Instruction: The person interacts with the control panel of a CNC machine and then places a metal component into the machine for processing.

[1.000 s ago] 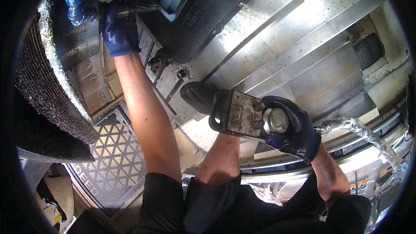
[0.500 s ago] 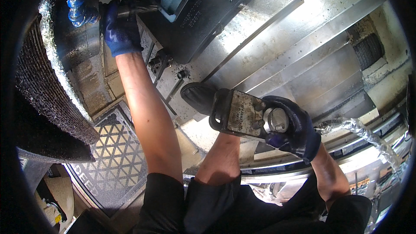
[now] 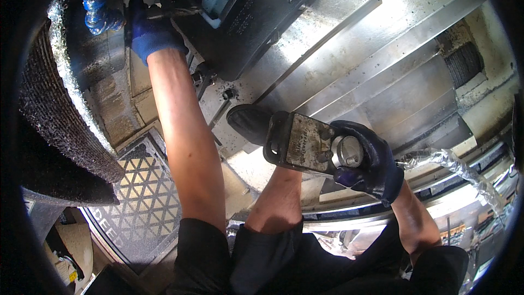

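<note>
My right hand (image 3: 371, 161), in a dark blue coated glove, is wrapped round a grimy handheld machine pendant (image 3: 308, 141) with a round silver dial (image 3: 347, 152), small knobs and a black loop handle at its left end. At the upper left, my left hand (image 3: 154, 34) reaches out in a blue glove. Its fingers look closed beside a dark metal rod-like part (image 3: 177, 12), next to the black machine block (image 3: 240, 35); what they grip is hidden in shadow.
A blue segmented coolant hose (image 3: 94, 0) hangs at the upper left, near a ribbed, chip-covered part (image 3: 71, 104). My black shoe (image 3: 248, 123) stands on the metal machine bed (image 3: 338, 49). A patterned mat (image 3: 144, 191) lies lower left; a foil-wrapped hose (image 3: 453, 164) runs at right.
My left hand has shifted slightly and turned at the wrist, and its forearm has swung a little to the left. The right hand and the pendant have stayed nearly still.
</note>
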Demonstrator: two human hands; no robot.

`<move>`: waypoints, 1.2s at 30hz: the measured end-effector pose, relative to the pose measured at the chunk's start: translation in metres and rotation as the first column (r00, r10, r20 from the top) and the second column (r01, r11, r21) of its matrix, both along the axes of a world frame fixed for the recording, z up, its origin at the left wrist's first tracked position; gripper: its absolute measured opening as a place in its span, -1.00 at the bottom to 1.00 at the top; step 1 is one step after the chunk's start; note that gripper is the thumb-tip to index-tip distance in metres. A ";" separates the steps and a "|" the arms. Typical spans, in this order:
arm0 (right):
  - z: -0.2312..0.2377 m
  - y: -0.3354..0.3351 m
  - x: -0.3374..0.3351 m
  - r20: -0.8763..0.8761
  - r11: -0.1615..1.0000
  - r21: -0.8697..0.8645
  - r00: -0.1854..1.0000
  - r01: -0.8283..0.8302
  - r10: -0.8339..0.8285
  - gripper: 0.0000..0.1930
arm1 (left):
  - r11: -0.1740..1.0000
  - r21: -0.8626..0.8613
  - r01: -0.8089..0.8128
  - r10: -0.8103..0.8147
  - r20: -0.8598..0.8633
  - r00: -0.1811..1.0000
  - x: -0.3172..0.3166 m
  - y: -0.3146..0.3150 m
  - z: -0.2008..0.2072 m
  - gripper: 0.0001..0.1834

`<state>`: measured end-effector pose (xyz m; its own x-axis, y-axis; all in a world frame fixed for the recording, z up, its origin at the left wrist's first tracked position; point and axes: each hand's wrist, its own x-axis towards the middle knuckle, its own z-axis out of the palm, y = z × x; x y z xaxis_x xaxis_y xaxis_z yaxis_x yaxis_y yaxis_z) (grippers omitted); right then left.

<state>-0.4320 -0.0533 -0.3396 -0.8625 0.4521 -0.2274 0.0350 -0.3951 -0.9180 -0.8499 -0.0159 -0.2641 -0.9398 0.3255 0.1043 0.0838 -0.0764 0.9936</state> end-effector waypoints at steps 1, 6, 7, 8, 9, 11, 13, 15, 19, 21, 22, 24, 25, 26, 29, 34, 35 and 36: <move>0.000 0.001 0.000 0.006 1.000 -0.004 1.000 -0.006 0.006 -0.17 | 1.000 0.010 0.015 -0.015 0.004 1.000 0.005 -0.002 0.002 -0.65; -0.002 0.001 0.004 0.011 0.999 0.046 1.000 -0.019 0.019 -0.17 | 0.973 -0.134 0.185 -0.198 -0.084 0.977 -0.027 -0.039 0.008 -0.65; -0.002 0.002 0.005 0.022 0.998 0.055 1.000 -0.023 0.022 -0.17 | 0.969 -0.098 0.229 -0.230 -0.001 0.973 -0.022 -0.039 0.015 -0.66; -0.003 0.001 0.006 0.025 0.999 0.047 1.000 -0.016 0.015 -0.17 | 0.961 -0.057 0.269 -0.264 0.080 0.961 -0.020 -0.038 0.019 -0.67; -0.005 -0.001 0.008 0.022 0.999 0.038 1.000 -0.016 0.015 -0.16 | 0.939 -0.027 0.342 -0.340 0.063 0.938 -0.024 -0.040 0.018 -0.66; -0.005 -0.001 0.010 0.019 0.999 0.033 1.000 -0.020 0.019 -0.16 | 0.954 0.023 0.300 -0.301 0.034 0.953 -0.029 -0.040 0.011 -0.65; -0.004 -0.002 0.010 0.026 0.999 0.045 0.999 -0.020 0.019 -0.17 | 0.980 0.066 0.188 -0.191 0.049 0.980 -0.028 -0.032 0.006 -0.64; -0.002 -0.002 0.009 0.025 0.999 0.048 1.000 -0.019 0.018 -0.17 | 0.985 0.066 0.158 -0.160 0.033 0.987 -0.024 -0.026 0.003 -0.63; 0.000 -0.003 0.006 0.000 1.000 0.029 1.000 0.000 0.000 -0.19 | 0.997 0.049 0.067 -0.066 -0.015 0.998 -0.016 -0.017 0.001 -0.62; -0.002 -0.004 0.006 0.013 0.998 0.056 1.000 -0.010 0.009 -0.18 | 0.998 0.055 0.024 -0.022 -0.035 0.999 -0.012 -0.012 0.001 -0.63; -0.003 -0.003 0.006 0.019 0.997 0.069 1.000 -0.018 0.017 -0.18 | 0.997 0.070 0.014 -0.011 -0.044 0.999 -0.011 -0.011 0.000 -0.63; -0.003 -0.002 0.007 0.025 0.997 0.068 0.999 -0.026 0.024 -0.18 | 0.998 0.067 -0.018 0.021 -0.035 0.999 -0.001 -0.007 0.002 -0.63; -0.003 -0.002 0.007 0.030 0.997 0.069 0.999 -0.024 0.022 -0.18 | 0.998 0.050 -0.036 0.037 -0.016 0.999 0.012 -0.003 0.005 -0.63; -0.004 -0.003 0.007 0.034 0.999 0.051 0.999 -0.015 0.013 -0.18 | 0.998 0.033 -0.053 0.053 0.003 0.999 0.018 0.000 0.007 -0.63; -0.004 -0.003 0.008 0.035 1.000 0.012 0.999 -0.011 0.010 -0.19 | 0.998 0.011 0.060 -0.059 -0.049 0.997 -0.014 -0.023 0.004 -0.60; -0.004 -0.002 0.011 0.041 1.000 -0.013 0.999 -0.025 0.025 -0.18 | 0.974 -0.023 0.224 -0.223 0.037 0.974 -0.025 -0.033 0.009 -0.56; -0.003 -0.002 0.011 0.040 0.999 -0.017 0.999 -0.029 0.029 -0.20 | 0.979 -0.027 0.204 -0.204 0.022 0.979 -0.028 -0.035 0.005 -0.56; -0.001 -0.002 0.011 0.039 0.999 -0.021 0.999 -0.032 0.033 -0.22 | 0.982 -0.030 0.185 -0.185 0.008 0.983 -0.026 -0.034 0.004 -0.56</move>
